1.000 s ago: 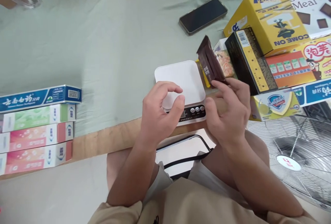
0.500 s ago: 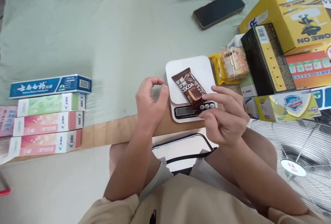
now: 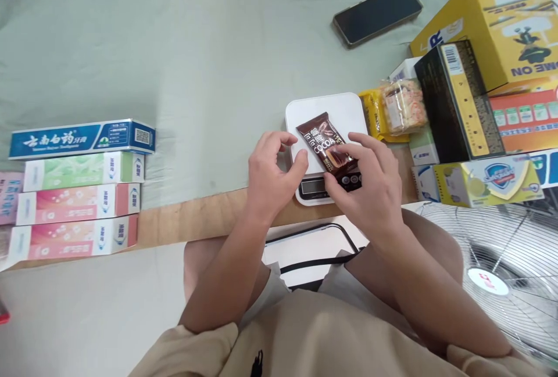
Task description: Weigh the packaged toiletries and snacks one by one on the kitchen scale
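A brown cocoa snack packet [image 3: 323,139] lies slantwise on the white platform of a small kitchen scale [image 3: 300,108]. The scale's dark display and button strip faces me, partly covered by my fingers. My right hand [image 3: 370,182] reaches over the packet's lower right end, thumb and fingers apart; its index finger overlaps the wrapper, and whether it presses on it I cannot tell. At the scale's left edge is my left hand [image 3: 274,176], empty, with thumb and index finger curved apart. Right of the scale sit a yellow packet [image 3: 375,114] and a clear-wrapped snack [image 3: 404,107].
Stacked toothpaste boxes [image 3: 82,139] lie at the left. A phone [image 3: 378,14] rests on the green cloth. At the right are a black box [image 3: 444,104], a large yellow box [image 3: 473,28] and a soap box [image 3: 501,179]. A fan [image 3: 488,281] stands below the table edge.
The cocoa packet went from my right hand onto the scale, face up. My right hand drew back from it, then moved in over its lower end. My left hand came closer to the scale.
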Action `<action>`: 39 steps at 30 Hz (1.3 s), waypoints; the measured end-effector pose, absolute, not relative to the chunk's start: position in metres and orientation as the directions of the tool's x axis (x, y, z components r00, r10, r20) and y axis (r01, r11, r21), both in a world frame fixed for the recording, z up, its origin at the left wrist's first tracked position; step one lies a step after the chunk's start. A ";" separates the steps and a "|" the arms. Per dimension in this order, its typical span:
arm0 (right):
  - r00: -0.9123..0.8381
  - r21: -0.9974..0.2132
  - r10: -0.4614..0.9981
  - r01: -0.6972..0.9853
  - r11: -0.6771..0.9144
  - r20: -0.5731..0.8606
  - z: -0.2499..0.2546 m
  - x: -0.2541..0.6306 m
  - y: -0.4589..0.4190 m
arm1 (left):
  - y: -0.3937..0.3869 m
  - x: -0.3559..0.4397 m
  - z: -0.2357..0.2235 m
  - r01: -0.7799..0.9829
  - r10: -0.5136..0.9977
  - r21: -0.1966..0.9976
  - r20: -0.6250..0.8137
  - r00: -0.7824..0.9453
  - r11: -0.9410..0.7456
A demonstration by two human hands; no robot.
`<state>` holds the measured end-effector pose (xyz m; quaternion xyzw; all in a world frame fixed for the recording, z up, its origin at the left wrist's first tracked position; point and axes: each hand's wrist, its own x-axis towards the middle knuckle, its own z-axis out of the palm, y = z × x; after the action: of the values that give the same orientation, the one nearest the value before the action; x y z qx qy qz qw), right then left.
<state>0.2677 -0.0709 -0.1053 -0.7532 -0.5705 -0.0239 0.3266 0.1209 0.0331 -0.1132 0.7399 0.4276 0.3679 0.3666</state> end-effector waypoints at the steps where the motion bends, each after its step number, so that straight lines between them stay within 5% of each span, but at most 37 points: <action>1: 0.348 -0.474 0.831 0.873 -0.118 0.434 -0.104 0.267 -0.070 | 0.033 0.121 -0.114 0.366 0.908 0.862 0.219 0.357 -0.352; 6: 0.331 -0.513 0.717 0.857 0.044 0.614 -0.096 0.254 -0.063 | 0.030 0.119 -0.110 0.325 0.960 0.923 0.127 0.248 -0.206; 11: 0.267 -0.562 0.738 0.808 0.179 0.620 -0.090 0.217 -0.056 | 0.030 0.098 -0.100 0.063 0.979 0.994 -0.097 0.180 0.087; 17: 0.164 -0.595 0.780 0.744 0.304 0.604 -0.094 0.209 -0.049 | 0.058 0.063 -0.110 0.098 0.994 0.993 -0.079 0.081 0.070; 24: 0.312 -0.546 0.742 0.833 0.087 0.594 -0.094 0.275 -0.055 | 0.082 0.073 -0.135 0.296 0.985 0.955 -0.064 0.159 0.014; 28: 0.455 -0.563 0.697 0.822 -0.090 0.554 -0.098 0.301 -0.058 | 0.081 0.090 -0.132 0.508 0.973 0.835 0.227 0.034 -0.212; 39: 0.583 -0.468 0.740 0.784 -0.407 0.335 -0.110 0.316 -0.050 | 0.031 0.148 -0.109 0.351 0.781 0.718 0.433 0.450 -0.601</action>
<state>0.3156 -0.0495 -0.1098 -0.8378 -0.4549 -0.0372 0.2996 0.1483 0.0314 -0.1094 0.8057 0.3512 0.3892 0.2758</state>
